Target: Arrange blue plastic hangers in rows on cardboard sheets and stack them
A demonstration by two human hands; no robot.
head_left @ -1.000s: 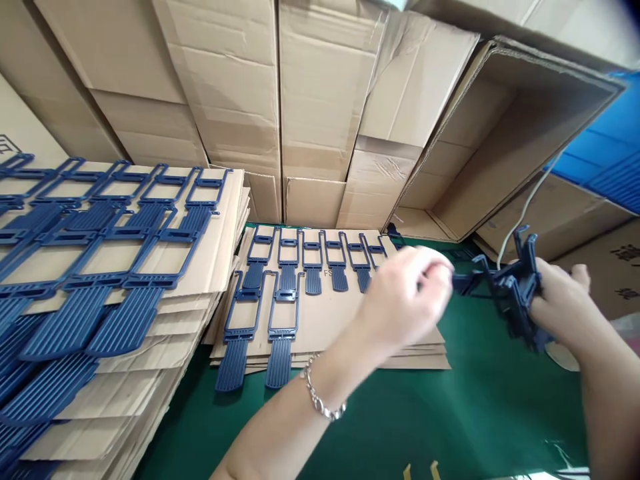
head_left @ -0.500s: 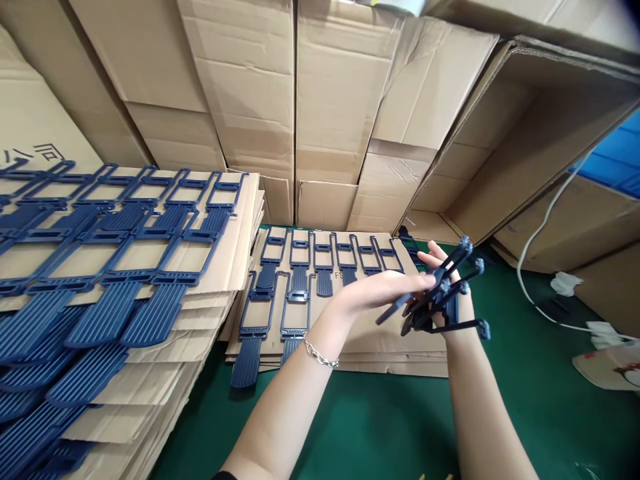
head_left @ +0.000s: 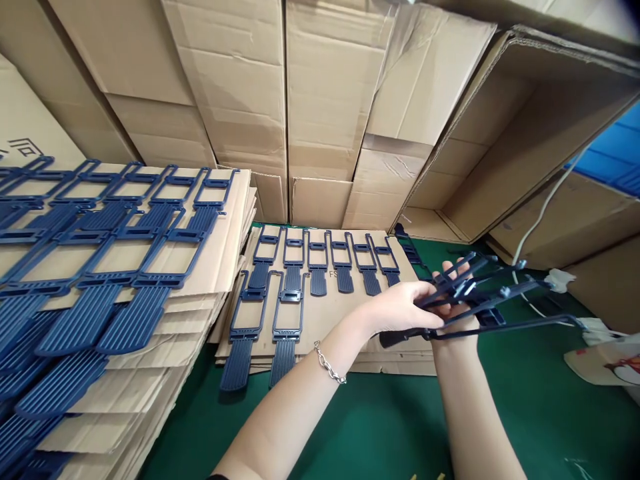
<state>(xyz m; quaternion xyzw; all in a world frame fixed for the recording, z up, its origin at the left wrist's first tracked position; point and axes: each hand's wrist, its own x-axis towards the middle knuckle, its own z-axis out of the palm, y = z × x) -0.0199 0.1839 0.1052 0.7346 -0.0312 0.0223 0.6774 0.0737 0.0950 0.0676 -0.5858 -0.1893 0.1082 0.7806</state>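
My left hand (head_left: pixel 400 310), with a chain bracelet at the wrist, is closed on dark blue plastic frames (head_left: pixel 493 317) with long thin arms. My right hand (head_left: pixel 457 323) holds the same bundle from behind, its fingers partly hidden by the frames. The bundle's arms point right, and a dark paddle end (head_left: pixel 395 338) sticks out below my left hand. Left of my hands, similar frames with ribbed paddles (head_left: pixel 237 365) lie in two rows on a cardboard sheet (head_left: pixel 330 333). The far row is longer; two frames lie in the near row at its left.
A taller stack of cardboard sheets (head_left: pixel 200 293) at the left carries many overlapping blue frames (head_left: pixel 133 317). Cardboard boxes (head_left: pixel 240 87) wall off the back. An open carton (head_left: pixel 480 160), a white cable (head_left: pixel 543 207) and a container (head_left: pixel 600 367) are at the right, by the green tabletop (head_left: pixel 380 427).
The bundle has turned from a compact, end-on pose so that its arms now spread out to the right. My left hand has shifted slightly down onto it. The view has shifted a little right.
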